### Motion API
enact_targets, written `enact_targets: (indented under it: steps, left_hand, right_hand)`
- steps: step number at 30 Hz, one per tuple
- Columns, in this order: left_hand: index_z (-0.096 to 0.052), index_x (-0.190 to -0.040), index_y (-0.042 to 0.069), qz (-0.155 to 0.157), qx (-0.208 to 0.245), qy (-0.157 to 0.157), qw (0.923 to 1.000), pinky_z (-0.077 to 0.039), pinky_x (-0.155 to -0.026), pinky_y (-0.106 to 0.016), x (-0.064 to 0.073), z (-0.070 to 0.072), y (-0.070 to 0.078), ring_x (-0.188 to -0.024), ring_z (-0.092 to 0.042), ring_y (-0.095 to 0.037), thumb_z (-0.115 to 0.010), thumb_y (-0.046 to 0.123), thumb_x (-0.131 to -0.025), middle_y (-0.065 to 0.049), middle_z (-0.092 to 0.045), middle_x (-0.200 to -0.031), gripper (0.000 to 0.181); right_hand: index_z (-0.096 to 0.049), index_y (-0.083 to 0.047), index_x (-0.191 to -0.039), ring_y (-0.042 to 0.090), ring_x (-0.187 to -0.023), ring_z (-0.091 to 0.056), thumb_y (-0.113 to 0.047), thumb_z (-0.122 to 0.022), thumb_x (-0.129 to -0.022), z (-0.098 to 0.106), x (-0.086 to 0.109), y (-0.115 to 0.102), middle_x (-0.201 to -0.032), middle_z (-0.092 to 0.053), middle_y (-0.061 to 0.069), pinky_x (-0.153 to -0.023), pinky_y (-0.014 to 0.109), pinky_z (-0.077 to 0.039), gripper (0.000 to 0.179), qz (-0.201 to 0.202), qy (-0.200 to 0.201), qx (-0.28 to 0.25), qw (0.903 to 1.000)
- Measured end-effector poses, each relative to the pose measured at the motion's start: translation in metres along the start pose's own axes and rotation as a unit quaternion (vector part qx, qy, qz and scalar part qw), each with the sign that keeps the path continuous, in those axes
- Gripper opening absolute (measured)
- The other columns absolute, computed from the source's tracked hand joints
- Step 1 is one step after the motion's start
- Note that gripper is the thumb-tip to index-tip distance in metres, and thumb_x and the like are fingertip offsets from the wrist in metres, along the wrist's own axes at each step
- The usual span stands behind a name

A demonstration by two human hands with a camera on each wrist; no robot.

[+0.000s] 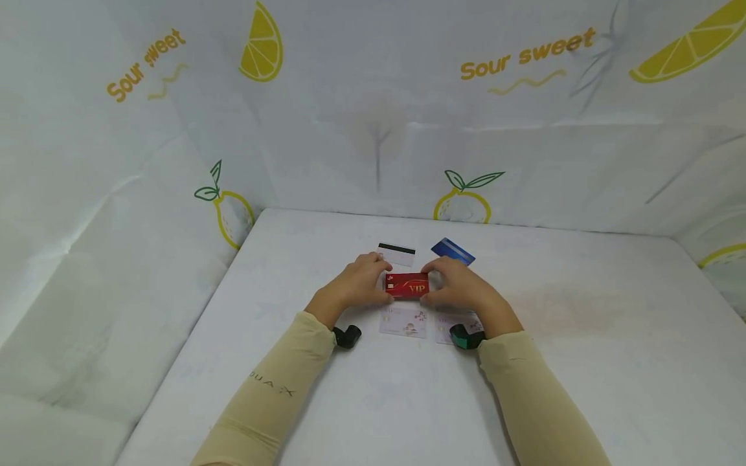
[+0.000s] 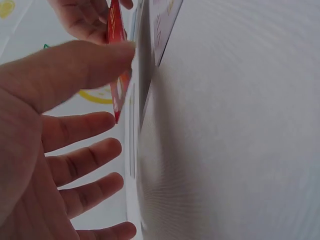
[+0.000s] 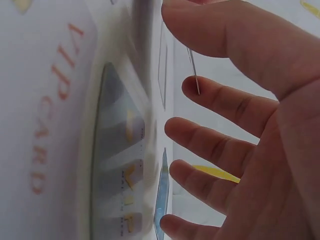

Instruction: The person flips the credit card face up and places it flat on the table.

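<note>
A red card with gold VIP lettering (image 1: 406, 286) is held level between both hands, over the white table. My left hand (image 1: 362, 283) pinches its left end between thumb and index finger, the other fingers spread apart in the left wrist view. At the right end, my right hand (image 1: 460, 285) pinches the card the same way. In the right wrist view the red card shows only as a thin edge between thumb and index finger. Just behind it lie a white card with a black stripe (image 1: 399, 254) and a blue card (image 1: 453, 251).
Two pale printed cards lie in front of the hands, a left one (image 1: 403, 322) and a right one (image 1: 445, 321), the latter partly covered by the right wrist camera (image 1: 466, 336). The white table (image 1: 396, 401) meets a lemon-patterned backdrop (image 1: 350, 155) behind.
</note>
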State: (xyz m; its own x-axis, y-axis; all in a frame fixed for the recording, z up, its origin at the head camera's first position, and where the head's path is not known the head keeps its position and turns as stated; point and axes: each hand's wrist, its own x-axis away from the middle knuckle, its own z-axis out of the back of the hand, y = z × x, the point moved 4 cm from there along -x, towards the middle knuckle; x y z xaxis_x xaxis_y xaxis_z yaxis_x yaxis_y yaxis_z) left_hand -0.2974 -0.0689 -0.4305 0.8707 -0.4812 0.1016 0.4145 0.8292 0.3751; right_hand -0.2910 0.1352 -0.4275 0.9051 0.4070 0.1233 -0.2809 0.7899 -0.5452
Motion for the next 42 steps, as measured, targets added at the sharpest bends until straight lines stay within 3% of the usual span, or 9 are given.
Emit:
enact_targets:
  steps: [10,22,29,36,42]
  left_hand:
    - [-0.065,-0.127,0.016,0.013,-0.013,-0.025,0.9995,-0.046,-0.098,-0.040,-0.0028,-0.0071,-0.0037,-0.113,-0.049,-0.019,-0.078,0.038,-0.082,-0.001,-0.054,-0.122,0.051]
    - [-0.064,-0.127,0.016,0.019,-0.015,-0.030,0.9993,-0.038,-0.109,-0.045,0.0021,-0.0049,0.0008,-0.132,-0.043,-0.025,-0.077,0.037,-0.084,-0.005,-0.049,-0.139,0.049]
    - [-0.064,-0.128,0.017,0.018,-0.013,-0.031,0.9993,-0.039,-0.108,-0.045,0.0019,-0.0045,0.0005,-0.130,-0.044,-0.025,-0.078,0.038,-0.083,-0.005,-0.050,-0.138,0.051]
    - [-0.064,-0.127,0.019,0.012,-0.014,-0.033,0.9993,-0.039,-0.108,-0.044,0.0012,-0.0057,0.0002,-0.129,-0.044,-0.025,-0.078,0.037,-0.083,-0.005,-0.050,-0.137,0.049]
    - [-0.065,-0.126,0.020,0.007,-0.016,-0.030,0.9994,-0.040,-0.107,-0.044,0.0012,-0.0060,0.0007,-0.129,-0.044,-0.025,-0.078,0.037,-0.082,-0.005,-0.051,-0.137,0.049]
  right_hand:
    - [-0.064,-0.012,-0.120,0.031,-0.127,-0.048,-0.031,-0.084,-0.076,-0.0055,-0.0012,-0.0006,-0.132,-0.058,0.011,-0.106,0.057,-0.040,0.051,-0.002,-0.005,0.008,1.0000]
    - [-0.064,-0.014,-0.123,0.036,-0.136,-0.039,-0.031,-0.083,-0.077,-0.0093,0.0003,-0.0039,-0.144,-0.049,0.012,-0.106,0.062,-0.037,0.053,-0.033,-0.018,0.029,0.9989]
    - [-0.067,-0.015,-0.118,0.036,-0.138,-0.038,-0.030,-0.084,-0.076,-0.0092,0.0001,-0.0034,-0.145,-0.047,0.012,-0.107,0.061,-0.037,0.047,-0.037,-0.025,0.025,0.9987]
    - [-0.062,-0.012,-0.128,0.037,-0.138,-0.038,-0.032,-0.084,-0.075,-0.0101,-0.0006,-0.0029,-0.146,-0.048,0.013,-0.107,0.061,-0.037,0.061,-0.028,-0.025,0.033,0.9988]
    - [-0.064,-0.013,-0.127,0.038,-0.140,-0.035,-0.032,-0.084,-0.076,-0.0098,0.0002,-0.0034,-0.148,-0.044,0.014,-0.107,0.062,-0.037,0.058,-0.040,-0.032,0.033,0.9981]
